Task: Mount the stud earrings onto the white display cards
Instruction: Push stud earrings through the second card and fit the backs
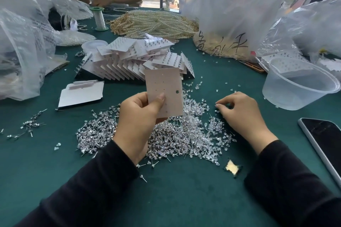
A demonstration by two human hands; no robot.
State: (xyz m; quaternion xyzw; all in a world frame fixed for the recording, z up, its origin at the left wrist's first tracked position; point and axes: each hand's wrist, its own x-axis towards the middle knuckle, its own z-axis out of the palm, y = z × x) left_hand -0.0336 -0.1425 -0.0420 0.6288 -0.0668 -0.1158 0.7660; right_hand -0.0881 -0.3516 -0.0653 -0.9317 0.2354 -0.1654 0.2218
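Now left hand (140, 116) grips pale punched paper card (164, 86) mid-frame, right hand (238, 110) fishing silver stud heap (184, 138), catch unclear; pinning comes next.

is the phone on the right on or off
Off, as far as it shows: the phone lies face up, its screen black with only faint reflections.

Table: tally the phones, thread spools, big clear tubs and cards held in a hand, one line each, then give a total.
phone: 1
thread spool: 1
big clear tub: 1
card held by the left hand: 1
Total: 4
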